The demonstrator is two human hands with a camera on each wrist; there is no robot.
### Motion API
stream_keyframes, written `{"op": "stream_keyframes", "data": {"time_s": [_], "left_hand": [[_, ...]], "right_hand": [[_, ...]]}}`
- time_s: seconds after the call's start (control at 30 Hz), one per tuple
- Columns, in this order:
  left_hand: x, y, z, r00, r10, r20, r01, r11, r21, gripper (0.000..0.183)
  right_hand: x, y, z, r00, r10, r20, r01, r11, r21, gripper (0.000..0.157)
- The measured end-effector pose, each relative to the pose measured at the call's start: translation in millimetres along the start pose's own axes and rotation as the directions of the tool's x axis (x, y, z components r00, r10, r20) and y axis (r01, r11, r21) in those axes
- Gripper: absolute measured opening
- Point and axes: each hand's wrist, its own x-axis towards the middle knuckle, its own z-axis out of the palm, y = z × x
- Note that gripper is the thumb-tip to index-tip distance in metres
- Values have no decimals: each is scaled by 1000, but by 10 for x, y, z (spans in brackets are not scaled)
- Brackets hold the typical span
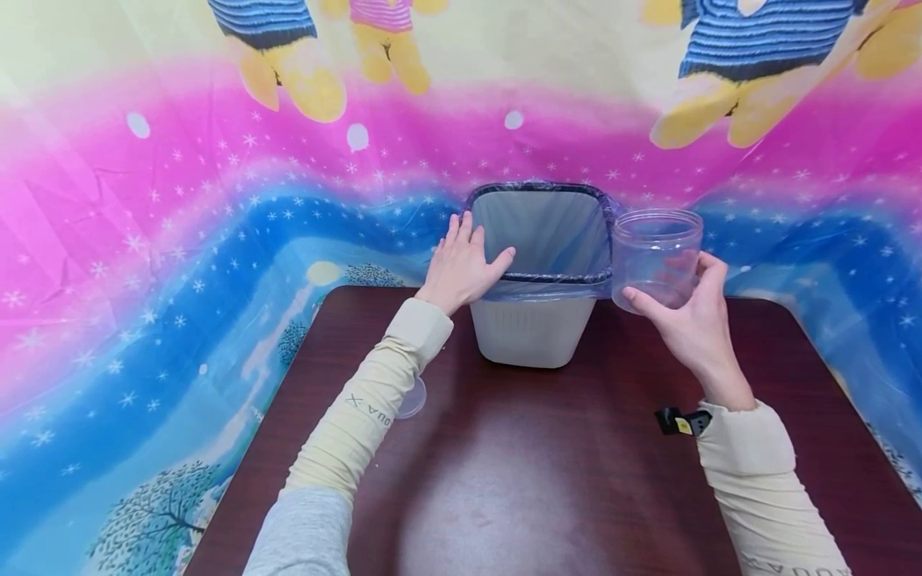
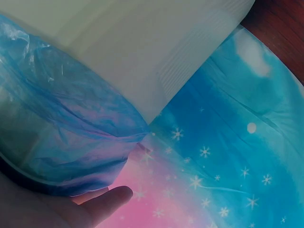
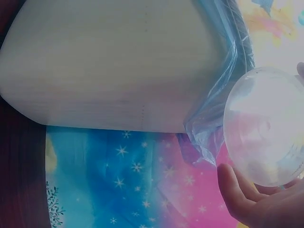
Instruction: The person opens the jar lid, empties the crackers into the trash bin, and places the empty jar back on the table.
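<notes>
A white bin (image 1: pixel 533 332) lined with a thin blue plastic bag (image 1: pixel 555 290) stands near the table's far edge. On its left rim rests my left hand (image 1: pixel 461 260), fingers extended and thumb spread over the opening. The left wrist view catches its fingers (image 2: pixel 107 202) beside the bag's folded edge. Level with the bin's top, my right hand (image 1: pixel 695 320) grips a clear plastic jar (image 1: pixel 651 260) upright, just right of the rim. The jar has no lid on it and looks empty. Its round base (image 3: pixel 266 128) faces the right wrist camera, close to the bag (image 3: pixel 213 109).
A clear round lid (image 1: pixel 412 398) lies on the dark wooden table (image 1: pixel 547 480), partly hidden behind the left forearm. Behind the table hangs a printed cloth (image 1: pixel 403 160) in pink and blue. A black strap (image 1: pixel 680 422) sits at the right wrist.
</notes>
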Motion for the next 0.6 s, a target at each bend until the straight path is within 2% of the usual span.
{"op": "stream_keyframes", "data": {"time_s": [0.6], "left_hand": [[11, -4, 5, 1000, -3, 2, 3, 1000, 7, 84]], "right_hand": [[-121, -20, -14, 1000, -14, -26, 12, 998, -61, 87]]}}
